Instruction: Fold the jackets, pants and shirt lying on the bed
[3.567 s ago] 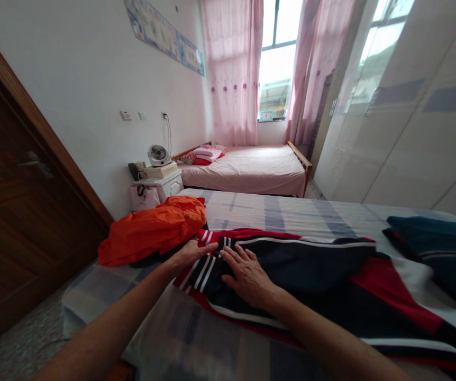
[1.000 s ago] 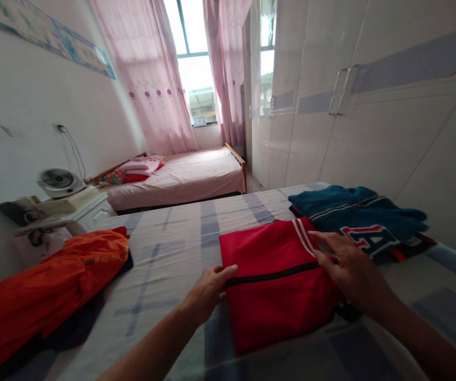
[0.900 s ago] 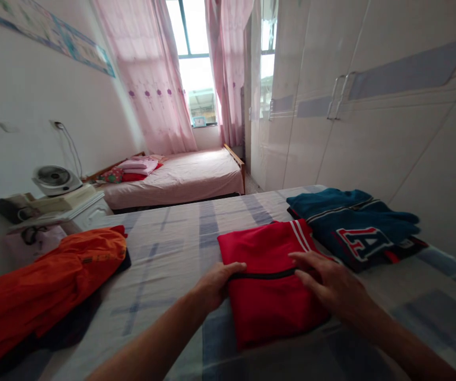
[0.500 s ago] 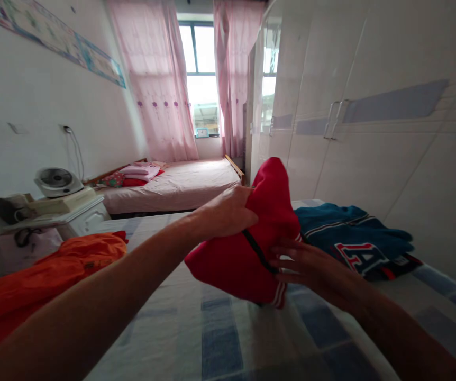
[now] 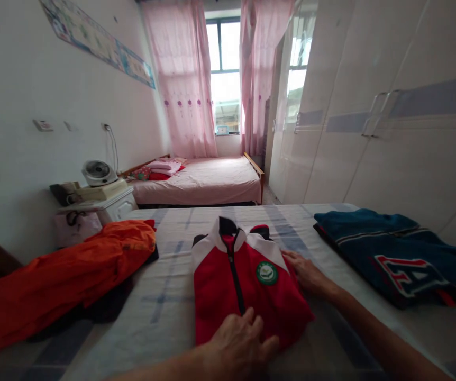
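Down on the lower front of the red jacket (image 5: 212, 296), the left hand (image 5: 239, 338) is resting with its fingers loosely spread and a bit bent, right by the end of the black zip (image 5: 235, 286). The right hand (image 5: 307, 272) has its fingertips up against the jacket's side; can't tell if it's pinching the cloth or just touching it. Jacket's lying front up on the near bed (image 5: 164, 312), roughly in the middle, collar pointing away, white at the shoulders, green badge (image 5: 266, 273) on the chest. Off to the left there's an orange garment (image 5: 77, 270) in a loose heap on something dark. To the right, a teal top (image 5: 371, 233) with big letters, lying flat, well apart from the jacket. Further back: a fan (image 5: 99, 172) over a white nightstand (image 5: 122, 206), then a pink bed (image 5: 212, 182) under the window (image 5: 225, 90).
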The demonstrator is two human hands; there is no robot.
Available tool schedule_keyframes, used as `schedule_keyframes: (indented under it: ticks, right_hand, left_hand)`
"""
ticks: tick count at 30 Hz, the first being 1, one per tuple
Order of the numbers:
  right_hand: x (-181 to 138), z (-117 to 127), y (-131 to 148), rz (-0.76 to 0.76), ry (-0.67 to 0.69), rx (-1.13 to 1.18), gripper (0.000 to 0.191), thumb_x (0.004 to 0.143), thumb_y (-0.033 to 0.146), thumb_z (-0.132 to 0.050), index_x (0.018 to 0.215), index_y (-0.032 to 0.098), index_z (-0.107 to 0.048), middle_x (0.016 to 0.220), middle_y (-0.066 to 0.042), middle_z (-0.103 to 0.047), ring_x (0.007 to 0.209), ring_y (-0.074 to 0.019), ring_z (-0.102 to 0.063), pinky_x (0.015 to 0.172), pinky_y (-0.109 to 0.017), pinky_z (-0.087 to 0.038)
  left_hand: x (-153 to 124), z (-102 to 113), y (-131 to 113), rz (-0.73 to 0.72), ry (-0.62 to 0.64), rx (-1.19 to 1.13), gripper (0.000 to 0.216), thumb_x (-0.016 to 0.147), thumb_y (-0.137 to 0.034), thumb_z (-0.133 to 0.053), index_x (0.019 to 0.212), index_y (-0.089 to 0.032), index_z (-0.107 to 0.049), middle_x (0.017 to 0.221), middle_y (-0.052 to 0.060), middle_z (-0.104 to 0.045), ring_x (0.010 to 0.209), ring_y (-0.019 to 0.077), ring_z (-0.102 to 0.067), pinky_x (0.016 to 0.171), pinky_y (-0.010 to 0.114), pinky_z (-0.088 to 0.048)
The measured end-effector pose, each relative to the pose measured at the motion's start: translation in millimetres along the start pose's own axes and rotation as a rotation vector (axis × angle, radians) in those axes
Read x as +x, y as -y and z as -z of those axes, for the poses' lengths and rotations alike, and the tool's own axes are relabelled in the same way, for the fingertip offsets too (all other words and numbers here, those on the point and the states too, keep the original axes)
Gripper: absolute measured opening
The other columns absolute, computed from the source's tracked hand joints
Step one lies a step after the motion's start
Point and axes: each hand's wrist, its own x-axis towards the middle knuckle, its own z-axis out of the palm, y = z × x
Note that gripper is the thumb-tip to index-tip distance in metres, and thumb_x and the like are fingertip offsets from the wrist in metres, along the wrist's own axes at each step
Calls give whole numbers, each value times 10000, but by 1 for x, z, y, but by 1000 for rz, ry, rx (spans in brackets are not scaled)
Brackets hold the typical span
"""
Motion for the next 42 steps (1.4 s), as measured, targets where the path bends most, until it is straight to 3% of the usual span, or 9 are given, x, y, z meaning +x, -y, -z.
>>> schedule_keyframes:
  ticks: [2,5,9,19,23,26,31,38,42]
  right_hand:
    - [-3,9,-21,-127,-55,-50,363,766,333,-561,1081,175,-650,1210,-136,-603,1158,-292,-517,1012,-449,-358]
    - [-5,23,-28,-263,-129,37,397,766,399,-531,1072,180,-660,1169,-121,-637,1118,-287,-554,997,-418,-376]
    - [3,18,1,-237,-54,222,436,797,497,-488,1067,201,-659,1094,-72,-676,1041,-264,-599,909,-375,-445]
    - [71,-4,48,-203,-98,3,415,752,408,-565,1070,149,-631,1067,-150,-669,1035,-305,-592,870,-384,-431]
    - [72,5,39,-69,46,353,422,800,388,-497,1180,218,-573,1064,-42,-688,892,-211,-654,747,-305,-505]
    - [66,6,14,-137,71,494,414,811,404,-465,1142,185,-584,957,-47,-712,788,-206,-672,672,-318,-529]
    - [69,2,-3,-235,-83,164,356,804,345,-452,1057,166,-626,1019,-70,-689,946,-223,-624,836,-339,-471]
    - [76,5,34,-254,-162,-162,283,783,200,-464,998,161,-643,1007,-123,-662,966,-272,-596,852,-374,-415]
    - [78,4,59,-188,-263,-293,377,812,171,-423,1160,143,-568,1228,-152,-557,1133,-278,-502,961,-390,-342]
  left_hand:
    - [-12,-6,7,-54,-34,-116,387,839,-307,-532,1222,-249,-527,1137,113,-633,1040,272,-600,734,360,-532]
    - [-25,4,21,90,-300,-200,348,850,-220,-504,1196,-251,-538,1201,49,-616,1071,196,-584,892,335,-486]
    - [-31,2,49,317,-488,-113,314,844,-214,-510,1148,-235,-588,1324,73,-534,1258,256,-443,1027,446,-389]
    - [-23,-46,122,821,-712,-296,511,888,-373,-420,1326,-110,-432,1429,186,-381,1341,294,-316,1073,478,-316]
    - [-17,-48,125,773,-732,-374,525,874,-366,-451,1354,-158,-401,1470,149,-327,1368,285,-252,1090,479,-287]
    - [-14,-48,119,691,-746,-348,529,863,-319,-472,1364,-172,-391,1485,136,-297,1379,273,-228,1098,465,-284]
    - [-9,-53,114,640,-722,-358,519,860,-297,-469,1359,-176,-393,1511,129,-234,1375,271,-241,1084,443,-320]
    - [-10,-54,117,688,-700,-264,515,867,-313,-439,1341,-115,-400,1494,168,-265,1369,270,-259,1082,435,-319]
    - [-6,-28,114,720,-695,-74,451,846,-310,-481,1265,-143,-501,1466,160,-332,1374,326,-225,1080,528,-261]
